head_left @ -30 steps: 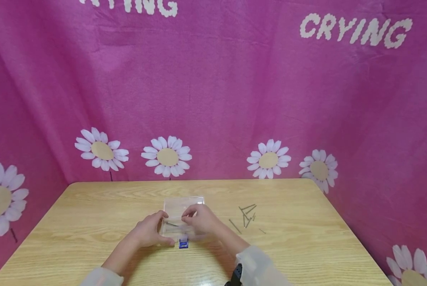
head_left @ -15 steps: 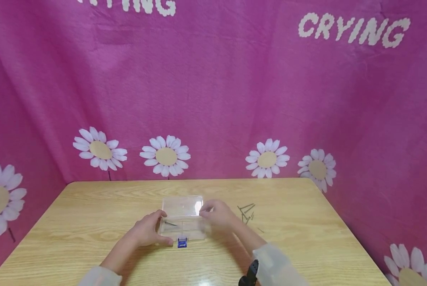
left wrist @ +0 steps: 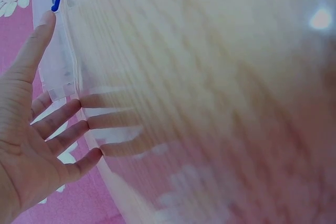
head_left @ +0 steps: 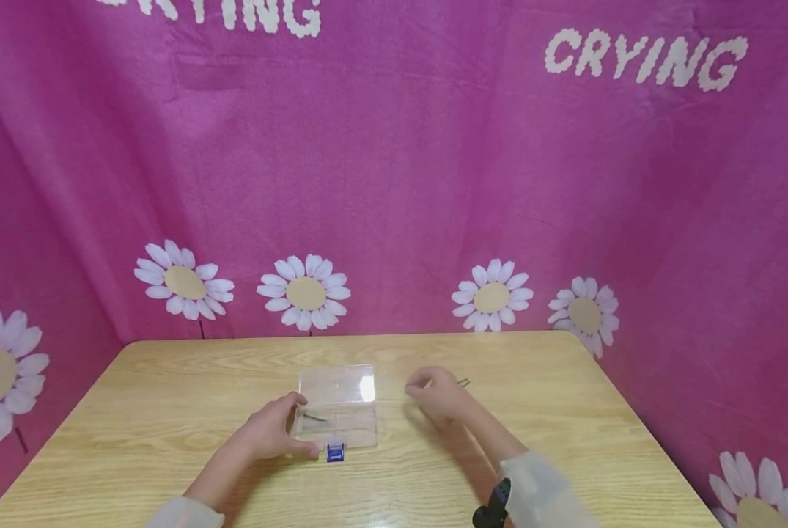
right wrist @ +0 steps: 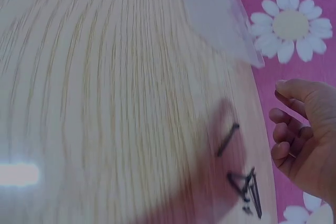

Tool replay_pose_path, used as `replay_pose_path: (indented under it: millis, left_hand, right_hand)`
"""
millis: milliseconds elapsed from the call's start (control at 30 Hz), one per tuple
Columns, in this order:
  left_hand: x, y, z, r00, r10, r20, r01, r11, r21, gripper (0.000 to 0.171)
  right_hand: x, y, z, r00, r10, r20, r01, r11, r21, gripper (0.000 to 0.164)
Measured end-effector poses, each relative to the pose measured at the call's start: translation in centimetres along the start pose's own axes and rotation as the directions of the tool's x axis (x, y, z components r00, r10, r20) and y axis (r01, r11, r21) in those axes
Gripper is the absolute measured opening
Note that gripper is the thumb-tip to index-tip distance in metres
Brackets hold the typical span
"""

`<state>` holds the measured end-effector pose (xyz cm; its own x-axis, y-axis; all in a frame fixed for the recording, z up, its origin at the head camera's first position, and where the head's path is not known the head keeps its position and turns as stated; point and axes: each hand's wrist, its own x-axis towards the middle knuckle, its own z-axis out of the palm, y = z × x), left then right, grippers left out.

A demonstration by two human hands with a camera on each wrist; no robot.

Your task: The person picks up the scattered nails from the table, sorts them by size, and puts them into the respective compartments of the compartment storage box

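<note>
Nails [right wrist: 228, 140] were seemingly being boxed, the relaxed left hand [head_left: 271, 429] touching the clear box [head_left: 357, 421], the empty, loosely curled right hand [head_left: 441, 396] needing to pinch another.

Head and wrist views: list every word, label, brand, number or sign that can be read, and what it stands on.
"CRYING": white letters, upper right of the pink cloth.
"YING": upper left of the same cloth; the picture's top edge cuts into the word and its earlier letters.
Clear box, blue latch: no lettering can be made out.
</note>
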<state>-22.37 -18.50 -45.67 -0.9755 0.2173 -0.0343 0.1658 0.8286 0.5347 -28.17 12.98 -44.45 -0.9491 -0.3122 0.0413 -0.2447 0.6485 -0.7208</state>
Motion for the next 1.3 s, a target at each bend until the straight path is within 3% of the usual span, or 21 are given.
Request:
replay_pose_path:
  millis: [100, 267, 400, 867, 1300]
  left_hand:
    - [0.0, 0.0, 0.0, 1.0, 0.002, -0.003, -0.002, 1.0, 0.001, 0.085]
    - [0.0, 0.1, 0.0, 1.0, 0.009, -0.008, -0.009, 1.0, -0.006, 0.085]
    - [0.1, 0.1, 0.0, 1.0, 0.018, -0.011, -0.018, 1.0, -0.005, 0.085]
    - [0.3, -0.1, 0.1, 1.0, 0.016, -0.009, -0.016, 1.0, 0.008, 0.087]
    - [0.1, -0.1, 0.3, 1.0, 0.01, -0.021, -0.01, 1.0, 0.0, 0.086]
  right_hand:
    - [-0.5, 0.6, -0.7, 0.999, 0.037, 0.003, -0.037, 0.998, 0.043, 0.015]
    - [-1.1, 2.0, -1.6, 1.0, 0.015, -0.018, -0.014, 0.999, 0.052, 0.017]
    - [-1.3, 3.3, -2.2, 0.999, -0.004, -0.042, 0.005, 1.0, 0.023, 0.015]
    - [-3.2, 6.1, -4.4, 0.997, 0.051, -0.063, -0.052, 0.999, -0.006, 0.014]
    - [-4.0, 6.9, -4.1, 0.999, -0.044, -0.013, 0.044, 0.998, 0.051, 0.02]
